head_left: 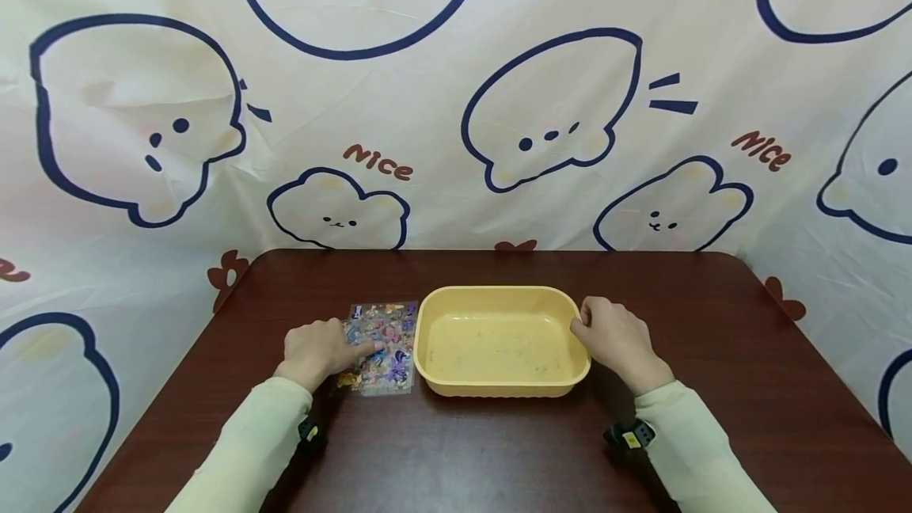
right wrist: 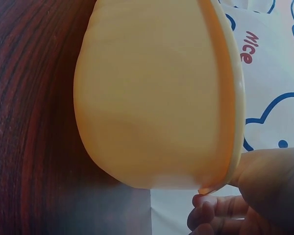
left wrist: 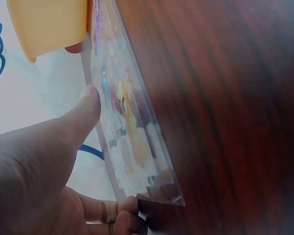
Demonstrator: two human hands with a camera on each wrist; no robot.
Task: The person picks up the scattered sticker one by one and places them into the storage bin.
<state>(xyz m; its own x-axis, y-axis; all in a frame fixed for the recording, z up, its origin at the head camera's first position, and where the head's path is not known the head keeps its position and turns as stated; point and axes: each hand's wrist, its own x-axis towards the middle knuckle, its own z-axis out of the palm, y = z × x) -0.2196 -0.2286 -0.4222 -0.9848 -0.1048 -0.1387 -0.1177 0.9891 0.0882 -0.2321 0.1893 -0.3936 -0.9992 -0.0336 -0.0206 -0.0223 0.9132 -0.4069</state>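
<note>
A pale yellow plastic basin point(head_left: 499, 389) stands upright on the table, with only small specks visible on its inner floor. At its right end my right hand point(head_left: 618, 340) pinches the rim, and the right wrist view shows the thumb at the rim with fingertips curled beneath it. Just left of the basin lie colourful sticker sheets point(head_left: 390, 331), apparently in a clear plastic sleeve point(left wrist: 159, 161). My left hand point(head_left: 319, 351) holds them by their left side. Its thumb point(left wrist: 91, 105) extends over the printed face, while the curled fingers point(left wrist: 130, 215) meet the sleeve's edge.
The dark brown wooden table point(head_left: 456, 457) has rounded far corners. Behind it and along both sides hangs a white cloth point(head_left: 435, 109) printed with blue cartoon outlines. Each wrist carries a small black device point(head_left: 630, 437) below a pale sleeve point(head_left: 701, 446).
</note>
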